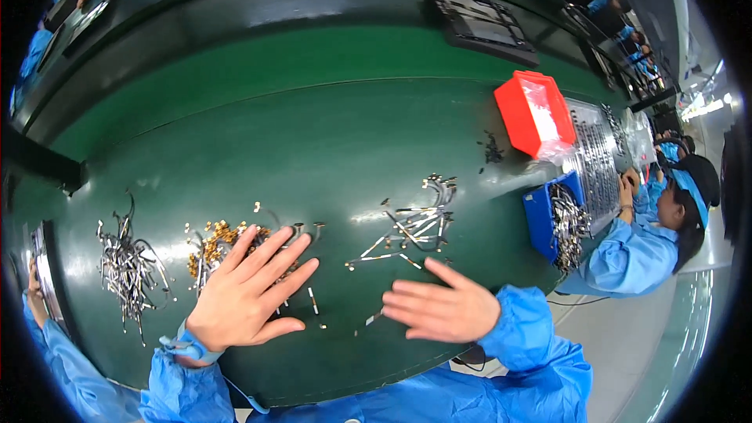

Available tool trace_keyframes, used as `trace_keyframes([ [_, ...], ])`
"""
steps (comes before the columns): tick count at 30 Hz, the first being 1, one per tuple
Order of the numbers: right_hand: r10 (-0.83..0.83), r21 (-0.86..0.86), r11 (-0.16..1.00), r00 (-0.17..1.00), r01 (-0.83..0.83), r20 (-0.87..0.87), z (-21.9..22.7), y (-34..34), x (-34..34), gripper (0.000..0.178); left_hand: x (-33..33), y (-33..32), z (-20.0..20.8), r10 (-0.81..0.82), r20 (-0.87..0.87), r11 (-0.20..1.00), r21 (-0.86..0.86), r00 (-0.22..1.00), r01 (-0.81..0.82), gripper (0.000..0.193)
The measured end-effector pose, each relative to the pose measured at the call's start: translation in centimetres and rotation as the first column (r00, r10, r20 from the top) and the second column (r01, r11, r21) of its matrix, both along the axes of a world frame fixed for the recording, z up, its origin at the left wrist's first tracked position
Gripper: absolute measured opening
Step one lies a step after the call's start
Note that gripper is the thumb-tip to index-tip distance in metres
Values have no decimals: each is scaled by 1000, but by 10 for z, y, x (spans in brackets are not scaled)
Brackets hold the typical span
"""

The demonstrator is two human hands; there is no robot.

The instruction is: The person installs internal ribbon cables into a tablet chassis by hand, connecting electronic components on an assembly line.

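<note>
My left hand (254,290) lies palm down with fingers spread, over the near right side of a pile of small cables with gold-coloured ends (207,247). It covers part of that pile. To the right, my right hand (442,309) is stretched out with its thumb raised, its fingertips beside a short loose cable piece (374,318). Nothing shows held in either hand. Between the hands lies another thin strip (314,301). Beyond my right hand is a loose heap of thin silvery cables (415,227). A denser tangle of dark and silvery cables (133,270) sits at the far left.
A blue bin (539,227) full of cables stands at the right, with a red bin (513,113) behind it. Beside them are a tray of small parts (595,164) and a seated co-worker (638,247). Small black bits (492,149) lie near the red bin. A black frame (486,27) rests farther back.
</note>
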State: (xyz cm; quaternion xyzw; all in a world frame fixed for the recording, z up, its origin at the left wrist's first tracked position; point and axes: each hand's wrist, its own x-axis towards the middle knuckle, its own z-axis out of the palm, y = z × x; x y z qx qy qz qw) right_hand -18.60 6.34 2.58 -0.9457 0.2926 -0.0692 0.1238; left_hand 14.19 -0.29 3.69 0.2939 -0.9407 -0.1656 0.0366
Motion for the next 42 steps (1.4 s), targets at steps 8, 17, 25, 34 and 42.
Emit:
trace_keyframes([
  [8, -326, 109, 945, 899, 307, 292, 4, -34, -30, 50, -60, 15, 6, 156, -128, 981, -92, 979, -169, 54],
  [17, -380, 253, 915, 883, 314, 278, -9, -68, -16, 60, -108, 6, 4, 194, -208, 981, 16, 959, -195, 59],
  [25, -465, 241, 885, 762, 398, 451, -6, -57, -19, 48, -116, 20, 2, 142, -240, 989, 80, 960, -126, 56],
  [34, -443, 154, 894, 786, 420, 432, 0, -59, -15, 32, -96, 37, 14, 27, -267, 997, 71, 963, -8, 48],
  [42, -251, 33, 965, 875, 261, 415, -9, -80, -8, 24, 34, 65, 0, 707, -38, 696, -138, 706, -704, 72],
])
